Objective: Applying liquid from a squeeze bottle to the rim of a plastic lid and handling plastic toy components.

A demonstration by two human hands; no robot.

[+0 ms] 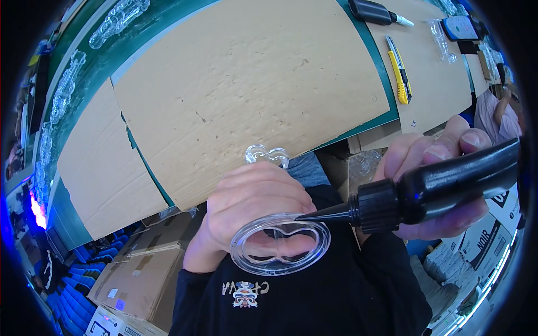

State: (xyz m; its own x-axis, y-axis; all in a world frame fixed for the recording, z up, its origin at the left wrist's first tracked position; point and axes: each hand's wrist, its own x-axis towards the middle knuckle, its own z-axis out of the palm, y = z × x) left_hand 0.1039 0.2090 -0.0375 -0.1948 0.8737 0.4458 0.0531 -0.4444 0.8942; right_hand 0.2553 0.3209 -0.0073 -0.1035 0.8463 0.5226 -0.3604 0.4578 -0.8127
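Note:
My left hand is wrapped round a clear, see-through piece with a wide oval ring at its near end. Two rounded clear lobes show beyond the knuckles, and they seem to be the far end of the same piece. In my right hand lies a black squeeze bottle with a ribbed collar, tilted nearly level. Its thin pointed nozzle reaches left to the ring's upper rim, at or very near the surface. Whether any liquid comes out cannot be seen.
Cardboard sheets cover the green table. At its right lie a yellow utility knife and another black bottle with a white tip. Clear pieces line the left edge. Cardboard boxes stand below left; another person is at far right.

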